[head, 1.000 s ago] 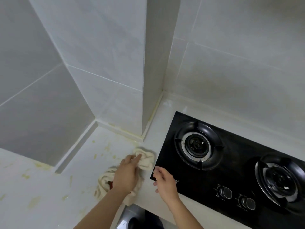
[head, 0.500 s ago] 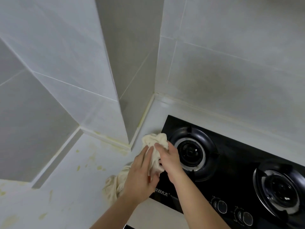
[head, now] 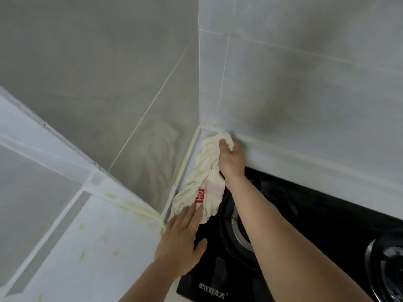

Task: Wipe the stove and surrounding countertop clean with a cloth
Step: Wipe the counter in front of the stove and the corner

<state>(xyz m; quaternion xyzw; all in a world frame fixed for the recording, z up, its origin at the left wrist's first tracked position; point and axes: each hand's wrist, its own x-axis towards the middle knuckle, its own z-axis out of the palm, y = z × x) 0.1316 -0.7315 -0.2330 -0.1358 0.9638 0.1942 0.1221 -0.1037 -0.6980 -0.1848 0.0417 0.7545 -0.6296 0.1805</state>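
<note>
A: Where's the cloth now?

B: The cream, crumpled cotton cloth with a red tag (head: 201, 184) lies stretched along the narrow strip of pale countertop (head: 281, 158) between the tiled wall (head: 305, 83) and the left edge of the black glass gas stove (head: 327, 225), reaching into the back corner

A: And the hands?

B: The right hand (head: 231, 159) has its fingers curled into the far end of the cloth, bunching it against the corner. The left hand (head: 181, 243) lies flat, fingers straight and slightly spread, pressing the near end where it laps onto the stove

A: What might go wrong?

B: I'd guess the trailing folds could snag on the round metal burner ring (head: 239, 232) just beside them if dragged sideways. Also, yellowish stains (head: 135, 207) line the wall joint and speckle the counter at left; a bunched cloth may skip over that seam instead of cleaning it
</note>
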